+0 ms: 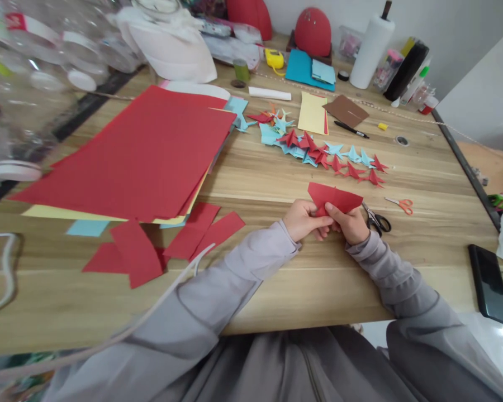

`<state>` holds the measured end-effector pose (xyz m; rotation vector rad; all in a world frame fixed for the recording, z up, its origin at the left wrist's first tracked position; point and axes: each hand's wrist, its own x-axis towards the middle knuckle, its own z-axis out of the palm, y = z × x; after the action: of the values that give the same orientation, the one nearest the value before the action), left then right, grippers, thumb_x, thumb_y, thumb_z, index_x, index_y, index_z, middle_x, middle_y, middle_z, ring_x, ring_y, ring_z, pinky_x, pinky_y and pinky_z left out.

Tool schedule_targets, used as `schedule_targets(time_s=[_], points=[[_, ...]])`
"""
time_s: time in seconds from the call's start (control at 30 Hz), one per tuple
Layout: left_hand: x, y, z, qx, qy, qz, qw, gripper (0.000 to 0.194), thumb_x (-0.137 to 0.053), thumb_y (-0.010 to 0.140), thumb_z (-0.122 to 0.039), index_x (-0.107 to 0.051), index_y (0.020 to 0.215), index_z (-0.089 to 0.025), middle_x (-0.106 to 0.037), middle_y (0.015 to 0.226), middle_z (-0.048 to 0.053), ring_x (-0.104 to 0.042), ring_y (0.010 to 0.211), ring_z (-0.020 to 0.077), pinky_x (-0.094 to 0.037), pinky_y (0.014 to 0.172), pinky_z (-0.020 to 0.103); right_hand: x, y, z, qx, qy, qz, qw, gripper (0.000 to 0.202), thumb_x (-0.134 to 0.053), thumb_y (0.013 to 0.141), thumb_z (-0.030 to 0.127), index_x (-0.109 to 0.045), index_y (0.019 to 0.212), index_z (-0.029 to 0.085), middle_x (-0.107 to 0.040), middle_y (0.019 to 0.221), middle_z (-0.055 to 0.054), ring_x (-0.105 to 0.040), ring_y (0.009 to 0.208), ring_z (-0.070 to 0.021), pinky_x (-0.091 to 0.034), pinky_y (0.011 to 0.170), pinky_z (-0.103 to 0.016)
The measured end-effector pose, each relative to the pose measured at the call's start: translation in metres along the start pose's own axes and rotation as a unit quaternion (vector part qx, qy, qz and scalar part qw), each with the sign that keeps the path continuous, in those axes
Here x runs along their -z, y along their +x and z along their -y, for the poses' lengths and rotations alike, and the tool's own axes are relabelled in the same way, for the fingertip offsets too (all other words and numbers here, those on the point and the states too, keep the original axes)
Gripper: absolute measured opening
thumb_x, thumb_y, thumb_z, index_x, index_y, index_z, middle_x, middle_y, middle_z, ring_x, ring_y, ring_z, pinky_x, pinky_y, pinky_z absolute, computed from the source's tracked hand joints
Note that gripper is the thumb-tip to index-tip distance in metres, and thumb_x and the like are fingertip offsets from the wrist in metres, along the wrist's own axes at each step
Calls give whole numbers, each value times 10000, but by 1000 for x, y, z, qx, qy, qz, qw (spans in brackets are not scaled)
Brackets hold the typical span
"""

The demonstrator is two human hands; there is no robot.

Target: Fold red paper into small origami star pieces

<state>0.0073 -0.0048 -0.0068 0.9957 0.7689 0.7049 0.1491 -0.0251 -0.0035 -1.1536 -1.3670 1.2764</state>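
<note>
Both of my hands hold one folded piece of red paper (334, 195) above the front of the table. My left hand (305, 220) pinches its lower left part, while the thumb of my right hand (349, 221) presses on its front. Some fingers are hidden behind the paper. Just beyond my hands lie small folded red paper shapes (352, 170) and light blue paper shapes (354, 154) in rows. Black-handled scissors (378, 221) rest beside my right hand, partly hidden by it. Cut red paper strips (139, 254) overlap on the table to the left.
A stack of large red sheets (146, 156) covers the left side. Orange scissors (400, 204), a black pen (351, 129) and brown paper (346, 111) lie right of centre. A phone (489, 285) sits at the right edge. A white cable (163, 304) crosses over my left sleeve.
</note>
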Motion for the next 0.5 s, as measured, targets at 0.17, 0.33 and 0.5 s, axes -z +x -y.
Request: schedule_targets(time_s=[0.17, 0.33, 0.5], points=[[5, 5, 3, -60, -55, -42, 996, 400, -858, 469, -368, -608, 640, -107, -639, 511, 34, -608, 438, 159, -518, 391, 265, 0, 2, -5, -46, -12, -38, 998, 539, -593, 739, 657, -514, 519, 171, -433, 347, 47, -352, 293, -57, -235, 299, -200], [12, 17, 3, -75, -94, -92, 989, 453, -854, 446, -422, -636, 681, -101, -626, 492, 21, -570, 374, 141, -506, 388, 267, -6, 15, -13, -17, -34, -89, 995, 580, -578, 749, 655, -474, 446, 171, -426, 339, 35, -348, 311, -51, -233, 333, -204], [20, 22, 0, -75, -92, -136, 984, 465, -822, 467, -512, -611, 595, -118, -613, 468, 17, -574, 372, 142, -514, 400, 263, -16, 30, -17, -8, -21, -113, 993, 597, -571, 738, 663, -480, 415, 169, -433, 347, 27, -338, 325, -53, -246, 357, -217]])
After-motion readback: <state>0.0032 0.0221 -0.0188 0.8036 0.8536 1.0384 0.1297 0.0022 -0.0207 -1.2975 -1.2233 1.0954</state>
